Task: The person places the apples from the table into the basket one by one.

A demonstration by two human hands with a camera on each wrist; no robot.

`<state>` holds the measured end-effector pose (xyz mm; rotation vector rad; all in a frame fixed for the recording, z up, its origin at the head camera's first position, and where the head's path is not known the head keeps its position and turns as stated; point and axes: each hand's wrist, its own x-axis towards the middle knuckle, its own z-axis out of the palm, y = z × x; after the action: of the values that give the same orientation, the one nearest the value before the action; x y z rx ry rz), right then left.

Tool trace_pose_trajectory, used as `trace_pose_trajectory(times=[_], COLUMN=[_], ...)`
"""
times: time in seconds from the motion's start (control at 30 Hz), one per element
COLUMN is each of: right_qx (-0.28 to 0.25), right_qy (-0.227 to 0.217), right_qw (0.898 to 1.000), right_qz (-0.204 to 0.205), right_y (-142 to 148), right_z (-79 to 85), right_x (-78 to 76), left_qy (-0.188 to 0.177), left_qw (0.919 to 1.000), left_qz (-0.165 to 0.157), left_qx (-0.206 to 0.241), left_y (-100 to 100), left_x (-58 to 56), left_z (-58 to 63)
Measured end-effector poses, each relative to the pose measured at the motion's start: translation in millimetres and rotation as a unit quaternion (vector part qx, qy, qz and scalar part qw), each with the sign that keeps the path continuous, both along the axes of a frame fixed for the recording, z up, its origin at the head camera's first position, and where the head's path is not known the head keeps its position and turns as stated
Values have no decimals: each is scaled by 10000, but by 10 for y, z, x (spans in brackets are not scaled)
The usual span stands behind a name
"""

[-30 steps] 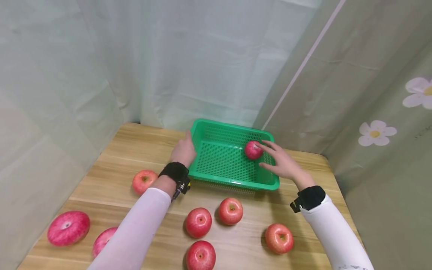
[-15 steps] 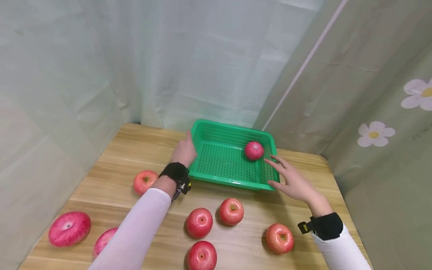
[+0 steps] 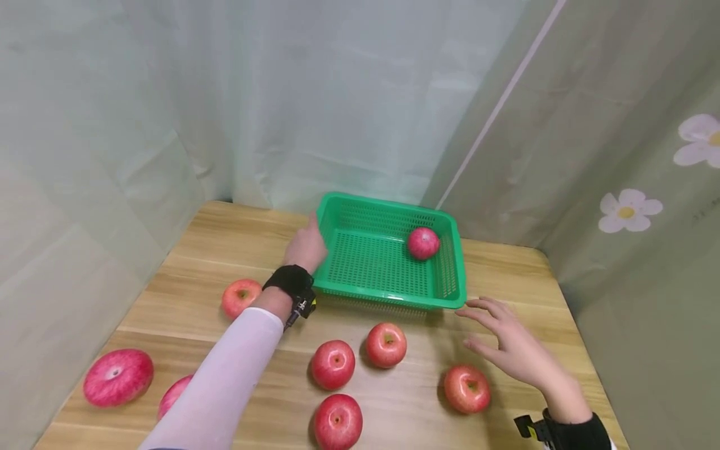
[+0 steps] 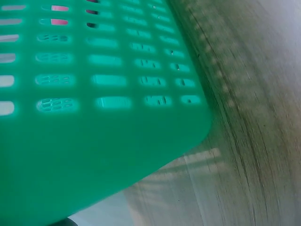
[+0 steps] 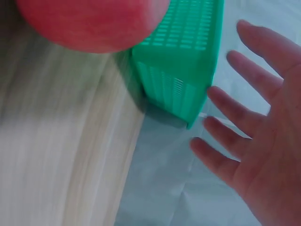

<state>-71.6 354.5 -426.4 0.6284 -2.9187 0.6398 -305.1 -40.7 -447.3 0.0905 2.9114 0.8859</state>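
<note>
A green plastic basket with slotted walls stands at the back of the wooden table, one pinkish-red apple inside it on the right. My left hand grips the basket's left rim, one finger pointing forward along it; the other fingertips are hidden. The basket's wall fills much of the left wrist view. My right hand is off the basket's front right corner, fingers spread and holding nothing. Close to it, a red apple sits on the table; a red apple also looms large in the right wrist view.
In front of the basket lie several more red apples, among them one apple near its front wall. Another apple lies beside the left forearm, and a darker pink apple at far left. A pale curtain hangs behind the table.
My right hand has drawn back from beside the apple in the basket, over the right rim, toward the front right of the table. The left hand has stayed at the left rim.
</note>
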Motion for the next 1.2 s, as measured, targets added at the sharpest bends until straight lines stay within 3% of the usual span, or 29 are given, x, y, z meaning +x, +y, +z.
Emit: trace_pose_trajectory(times=[0.2, 0.53, 0.8, 1.03, 1.2], right_qx=[213, 384, 425, 296, 243], right_qy=[-345, -1567, -1493, -2166, -2022], right_qw=[9992, 9869, 9877, 9755, 9788], right_qz=[-53, 44, 206, 241, 223], right_y=[-18, -128, -224, -328, -351], right_z=[-30, -83, -199, -340, -386], right_x=[198, 345, 431, 450, 466], left_qy=[45, -112, -150, -167, -144], left_qw=[10000, 9999, 9999, 9999, 9999], left_qz=[-17, 33, -4, 16, 22], left_qx=[-30, -27, -21, 0, 12], left_y=[-2, 11, 9, 9, 7], left_x=[-17, -27, -15, -24, -24], left_z=[-6, 9, 15, 4, -12])
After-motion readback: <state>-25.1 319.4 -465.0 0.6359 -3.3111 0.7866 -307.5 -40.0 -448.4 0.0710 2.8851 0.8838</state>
